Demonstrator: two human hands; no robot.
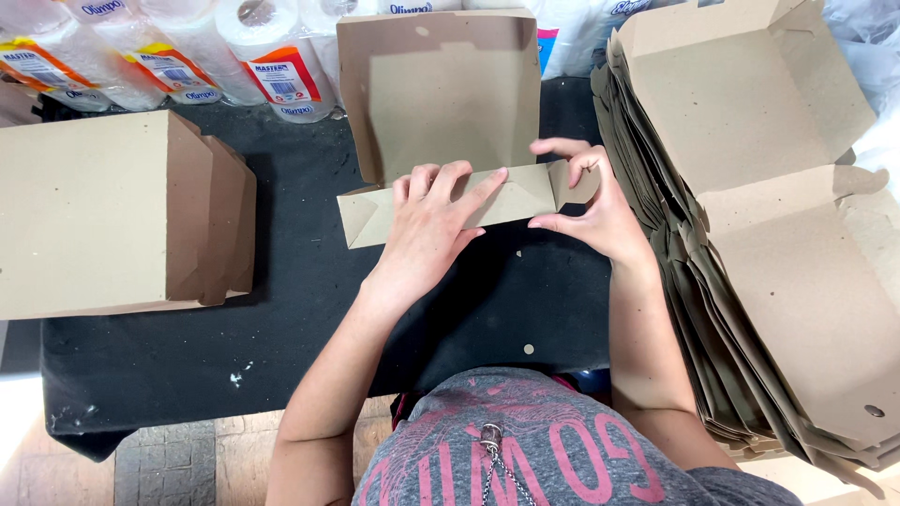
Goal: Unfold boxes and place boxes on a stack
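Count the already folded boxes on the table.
2: folded boxes nested at the table's left edge. Others may be hidden inside.

A black-covered desk (pixel 291 309) carries the cardboard. Folded boxes (pixel 112 211) lie left, a half-folded box (pixel 441 103) centre, flat blanks (pixel 750 262) stacked right, paper rolls (pixel 187 47) behind.

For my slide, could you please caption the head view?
Both hands, left and right, fold a brown cardboard box on a black table.
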